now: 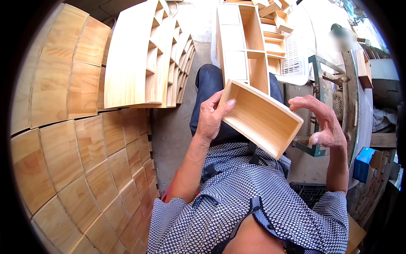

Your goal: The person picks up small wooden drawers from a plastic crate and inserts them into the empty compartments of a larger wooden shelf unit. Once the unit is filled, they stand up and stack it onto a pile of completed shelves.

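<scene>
A pale wooden drawer box (260, 120), its hollow side facing up, is tilted over my lap. My left hand (213, 113) grips its left end, the thumb over the rim and the fingers beneath. Beside the right end, my right hand (321, 120) is curved with thumb and fingers apart, holding nothing. Beyond the box, a wooden cabinet frame (256, 63) lies across my knees. Its left column is filled by closed fronts (235, 63), and its right column shows hollow compartments.
Several finished cabinet frames (131, 55) stand at the left, next to high stacks of wooden blocks or boxes (63, 152). A white plastic basket (298, 61) with small drawers (274, 42) sits ahead right. At the right are a green metal frame (314, 148) and a blue carton (363, 164).
</scene>
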Tool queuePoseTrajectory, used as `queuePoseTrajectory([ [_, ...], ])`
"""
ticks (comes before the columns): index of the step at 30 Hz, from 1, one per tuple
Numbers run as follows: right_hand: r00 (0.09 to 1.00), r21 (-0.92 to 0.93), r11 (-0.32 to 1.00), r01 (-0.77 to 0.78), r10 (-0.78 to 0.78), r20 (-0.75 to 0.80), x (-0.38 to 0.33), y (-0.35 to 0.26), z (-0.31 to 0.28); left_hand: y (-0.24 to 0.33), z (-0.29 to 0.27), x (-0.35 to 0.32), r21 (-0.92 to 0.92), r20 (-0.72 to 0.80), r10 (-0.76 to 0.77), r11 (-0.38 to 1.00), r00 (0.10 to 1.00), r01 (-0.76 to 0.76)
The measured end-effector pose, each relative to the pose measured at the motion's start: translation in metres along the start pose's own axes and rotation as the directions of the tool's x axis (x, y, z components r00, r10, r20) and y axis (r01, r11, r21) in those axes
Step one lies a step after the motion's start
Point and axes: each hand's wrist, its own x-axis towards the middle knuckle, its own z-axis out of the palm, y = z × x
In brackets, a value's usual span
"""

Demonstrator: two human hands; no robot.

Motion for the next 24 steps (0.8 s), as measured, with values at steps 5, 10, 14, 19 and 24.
queuePoseTrajectory([
  [5, 0.960, 0.318, 0.937, -0.146, 0.212, -0.185, 0.052, 0.012, 0.016, 0.047, 0.007, 0.053, 0.302, 0.359, -0.008, 0.947, 0.933, -0.108],
  [10, 0.977, 0.573, 0.795, -0.196, 0.111, 0.180, 0.090, 0.043, 0.027, 0.060, 0.051, 0.088, 0.130, 0.683, 0.159, 0.934, 0.713, -0.332],
  [14, 0.969, 0.550, 0.823, -0.142, 0.002, 0.247, 0.090, 0.046, 0.025, 0.060, 0.064, 0.081, 0.311, 0.712, 0.171, 0.793, 0.681, -0.524],
  [19, 0.911, 0.523, 0.852, 0.029, -0.238, 0.338, 0.076, 0.043, 0.023, 0.060, 0.061, 0.073, 0.293, 0.683, 0.363, 0.659, 0.634, -0.693],
  [24, 0.969, 0.301, 0.953, 0.045, -0.114, 0.218, 0.069, 0.020, 0.029, 0.070, 0.054, 0.079, 0.245, 0.685, 0.415, 0.644, 0.599, -0.725],
])
